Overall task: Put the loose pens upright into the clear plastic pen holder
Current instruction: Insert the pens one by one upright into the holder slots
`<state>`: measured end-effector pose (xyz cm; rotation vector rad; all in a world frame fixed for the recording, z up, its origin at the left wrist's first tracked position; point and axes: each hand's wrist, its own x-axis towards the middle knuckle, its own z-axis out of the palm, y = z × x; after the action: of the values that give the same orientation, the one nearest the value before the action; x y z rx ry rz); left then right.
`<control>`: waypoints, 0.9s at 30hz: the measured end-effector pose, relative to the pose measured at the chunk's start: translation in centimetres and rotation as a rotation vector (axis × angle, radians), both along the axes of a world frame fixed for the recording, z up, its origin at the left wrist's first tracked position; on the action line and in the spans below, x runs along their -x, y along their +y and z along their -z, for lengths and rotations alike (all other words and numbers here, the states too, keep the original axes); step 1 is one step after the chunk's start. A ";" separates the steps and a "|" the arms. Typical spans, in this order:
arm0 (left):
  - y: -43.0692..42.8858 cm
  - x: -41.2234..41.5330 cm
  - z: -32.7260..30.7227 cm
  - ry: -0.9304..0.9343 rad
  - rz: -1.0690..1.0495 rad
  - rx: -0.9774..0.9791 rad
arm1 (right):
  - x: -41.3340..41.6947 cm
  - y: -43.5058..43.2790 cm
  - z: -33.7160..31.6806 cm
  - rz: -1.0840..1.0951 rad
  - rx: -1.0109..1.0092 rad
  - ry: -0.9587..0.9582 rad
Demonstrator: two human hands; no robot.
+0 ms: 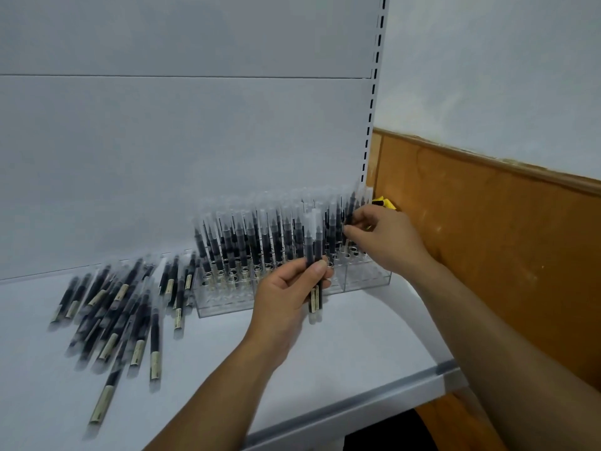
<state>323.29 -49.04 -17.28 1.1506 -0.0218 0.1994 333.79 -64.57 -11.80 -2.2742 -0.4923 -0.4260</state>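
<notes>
Clear pen holder [366, 277] on the shelf [325, 369], mostly filled. Right hand [385, 239] pinches one pen [350, 216] at its right end; left hand [289, 291] grips spare pens [313, 252]. Many loose pens [113, 307] remain left.

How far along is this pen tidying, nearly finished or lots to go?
Past halfway, roughly. Done: upright pens fill most of the clear plastic pen holder. In hand: the left hand grips two pens, and the right hand pinches one pen at the holder's right end, where some holes look empty. To do: a pile of loose pens lies on the shelf beside the holder.
</notes>
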 end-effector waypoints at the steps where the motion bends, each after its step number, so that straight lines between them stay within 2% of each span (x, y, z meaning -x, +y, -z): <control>1: 0.0 0.0 0.0 -0.003 0.003 0.000 | -0.1 0.1 0.1 -0.007 0.060 0.017; 3: 0.0 0.0 0.1 -0.010 0.006 -0.003 | -0.2 0.3 0.3 -0.018 0.143 0.055; 7: -0.1 0.0 0.1 -0.023 0.008 -0.018 | -0.3 0.2 0.2 0.019 0.177 0.049; 20: -0.1 -0.1 0.1 -0.018 -0.001 -0.024 | -0.6 0.1 -0.1 -0.050 0.217 0.089; 27: 0.0 -0.3 0.4 -0.013 0.005 -0.034 | -0.6 -0.2 0.2 -0.018 0.217 0.100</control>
<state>323.57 -49.03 -17.73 1.1827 -0.0391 0.2025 334.43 -64.79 -11.98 -2.4836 -0.5291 -0.2577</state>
